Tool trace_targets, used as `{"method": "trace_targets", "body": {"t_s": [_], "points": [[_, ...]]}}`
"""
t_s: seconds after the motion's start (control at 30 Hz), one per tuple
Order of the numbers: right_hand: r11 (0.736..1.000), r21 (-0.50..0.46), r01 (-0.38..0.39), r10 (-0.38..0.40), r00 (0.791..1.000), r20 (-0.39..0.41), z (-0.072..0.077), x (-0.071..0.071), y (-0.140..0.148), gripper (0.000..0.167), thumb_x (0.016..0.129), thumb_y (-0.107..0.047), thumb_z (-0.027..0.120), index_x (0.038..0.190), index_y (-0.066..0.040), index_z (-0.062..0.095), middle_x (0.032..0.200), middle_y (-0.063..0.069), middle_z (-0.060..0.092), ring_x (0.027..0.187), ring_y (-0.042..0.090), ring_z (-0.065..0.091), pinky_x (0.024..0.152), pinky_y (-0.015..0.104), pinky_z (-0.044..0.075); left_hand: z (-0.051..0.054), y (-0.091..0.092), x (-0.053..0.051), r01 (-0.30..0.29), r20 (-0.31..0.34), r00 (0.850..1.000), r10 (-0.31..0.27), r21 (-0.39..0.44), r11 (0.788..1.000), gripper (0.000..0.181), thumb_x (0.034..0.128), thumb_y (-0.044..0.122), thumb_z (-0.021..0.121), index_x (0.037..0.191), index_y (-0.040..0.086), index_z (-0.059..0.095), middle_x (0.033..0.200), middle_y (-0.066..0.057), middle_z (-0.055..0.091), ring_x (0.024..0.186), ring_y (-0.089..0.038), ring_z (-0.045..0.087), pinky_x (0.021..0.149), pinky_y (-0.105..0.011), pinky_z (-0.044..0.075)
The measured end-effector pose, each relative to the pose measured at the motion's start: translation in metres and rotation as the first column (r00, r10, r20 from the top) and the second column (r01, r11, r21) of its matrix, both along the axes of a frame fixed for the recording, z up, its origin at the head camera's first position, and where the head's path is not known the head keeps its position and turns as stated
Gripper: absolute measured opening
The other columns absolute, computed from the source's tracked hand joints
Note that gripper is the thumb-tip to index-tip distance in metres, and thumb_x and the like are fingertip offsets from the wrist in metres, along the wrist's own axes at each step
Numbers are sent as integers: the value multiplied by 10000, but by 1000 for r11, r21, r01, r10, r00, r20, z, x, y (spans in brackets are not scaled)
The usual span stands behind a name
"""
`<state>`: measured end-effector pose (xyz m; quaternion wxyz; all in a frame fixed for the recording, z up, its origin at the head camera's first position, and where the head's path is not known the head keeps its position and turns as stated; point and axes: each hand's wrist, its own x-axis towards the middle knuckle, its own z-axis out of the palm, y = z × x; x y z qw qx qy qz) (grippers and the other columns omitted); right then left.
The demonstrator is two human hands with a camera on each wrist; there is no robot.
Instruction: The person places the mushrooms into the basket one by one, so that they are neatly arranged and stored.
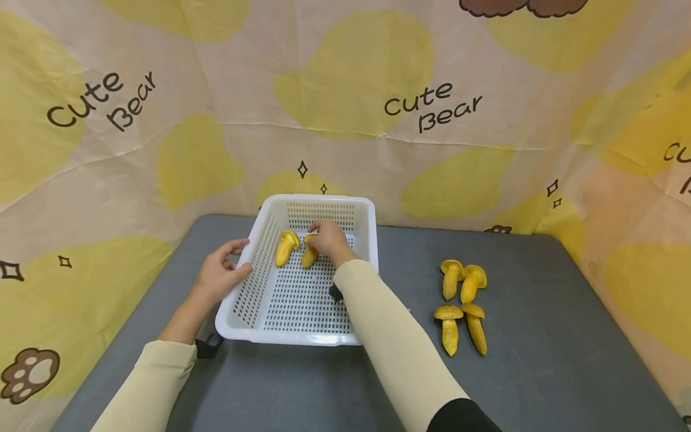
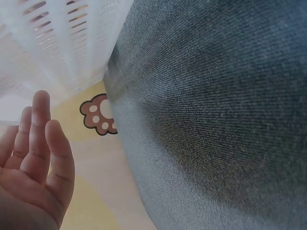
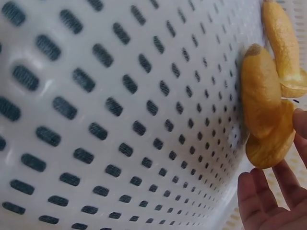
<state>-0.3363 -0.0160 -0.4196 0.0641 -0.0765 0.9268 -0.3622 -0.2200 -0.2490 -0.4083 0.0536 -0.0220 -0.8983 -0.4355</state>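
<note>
A white plastic basket (image 1: 294,338) with slotted walls and floor stands on the grey table. Inside, a yellow mushroom (image 1: 287,248) lies on the left. Beside it is a second yellow mushroom (image 3: 261,93), low against the basket floor. My right hand (image 1: 328,240) reaches into the basket and holds this second one by its cap, thumb on one side and fingers (image 3: 259,194) on the other. At the basket's left rim is my left hand (image 1: 218,273), its fingers loosely extended and fingertips by the rim. In the left wrist view its fingers (image 2: 41,124) hold nothing.
Several yellow mushrooms (image 1: 449,330) lie in two pairs on the grey table (image 1: 545,336), right of the basket. A patterned cloth (image 1: 345,78) hangs behind the table and along its sides. My right forearm crosses the basket's right rim.
</note>
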Motion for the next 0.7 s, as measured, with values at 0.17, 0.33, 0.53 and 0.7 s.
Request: {"method": "trace_targets", "body": {"t_s": [0.17, 0.33, 0.53, 0.7], "points": [[1000, -9, 1, -1, 1000, -18, 6, 0, 0, 305, 869, -198, 686, 1170, -161, 660, 1259, 61, 608, 1130, 224, 575, 955, 375, 497, 1, 0, 0, 8, -15, 1000, -8, 5, 1000, 550, 853, 111, 597, 1387, 73, 468, 1233, -188, 521, 581, -69, 566, 520, -269, 533], [999, -44, -13, 12, 1000, -23, 14, 2, -2, 328, 865, -214, 684, 1189, -178, 651, 1260, 66, 598, 1111, 228, 575, 924, 374, 508, 2, -1, 2, -1, -6, 1000, 1, 16, 1000, 556, 849, 109, 594, 1389, 72, 465, 1240, -191, 516, 603, -66, 577, 530, -268, 542], [991, -126, -42, 40, 999, -21, 23, 5, 0, 350, 868, -238, 688, 1211, -184, 641, 1298, 65, 589, 1172, 256, 558, 972, 413, 488, 3, -1, 4, -19, -2, 1000, 19, 2, 1000, 552, 851, 116, 593, 1388, 80, 470, 1241, -184, 516, 610, -77, 575, 536, -267, 539], [988, -145, -49, 47, 999, -21, 29, 9, 5, 370, 875, -233, 690, 1234, -166, 634, 1306, 85, 581, 1179, 273, 556, 978, 427, 485, 3, 1, 4, -12, 1, 1000, 12, 11, 1000, 554, 852, 113, 598, 1389, 78, 469, 1245, -187, 518, 611, -88, 591, 538, -268, 542]]}}
